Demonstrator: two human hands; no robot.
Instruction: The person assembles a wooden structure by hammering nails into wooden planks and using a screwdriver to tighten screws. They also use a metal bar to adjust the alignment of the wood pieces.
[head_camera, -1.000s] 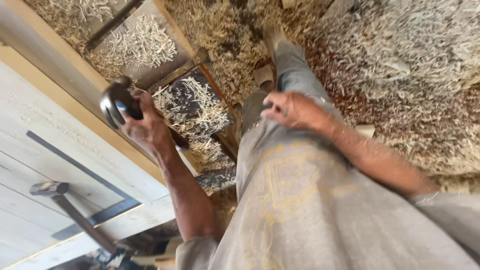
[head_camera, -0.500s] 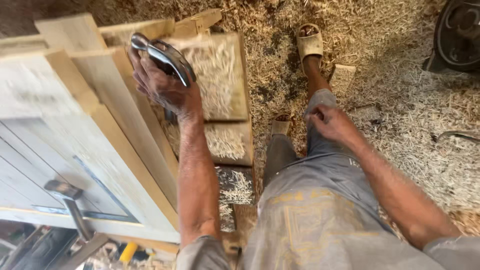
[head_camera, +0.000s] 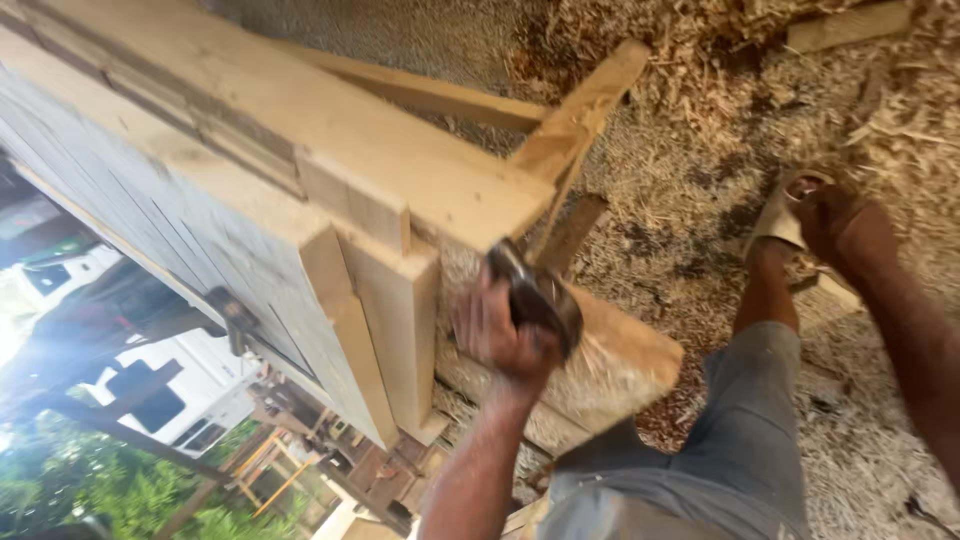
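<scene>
My left hand (head_camera: 497, 338) is closed around a dark, rounded metal hand tool (head_camera: 545, 298). It holds the tool against the lower corner of a large pale wooden door frame (head_camera: 330, 170) that lies on its side. My right hand (head_camera: 840, 222) hangs to the right, above my sandalled foot (head_camera: 783, 215). It is blurred, its fingers look curled, and nothing shows in it. My grey trouser leg (head_camera: 745, 420) fills the lower right.
Wood shavings (head_camera: 700, 140) cover the floor. Loose planks (head_camera: 590, 100) lean behind the frame, and a thick board (head_camera: 625, 365) lies under the tool. A dark metal fitting (head_camera: 235, 318) sits on the frame's face. A white vehicle (head_camera: 185, 395) and greenery (head_camera: 70, 490) show at lower left.
The view has swung sharply, so the frame now fills the upper left. My left hand has moved the tool down to the frame's corner. My right hand has lifted off my knee.
</scene>
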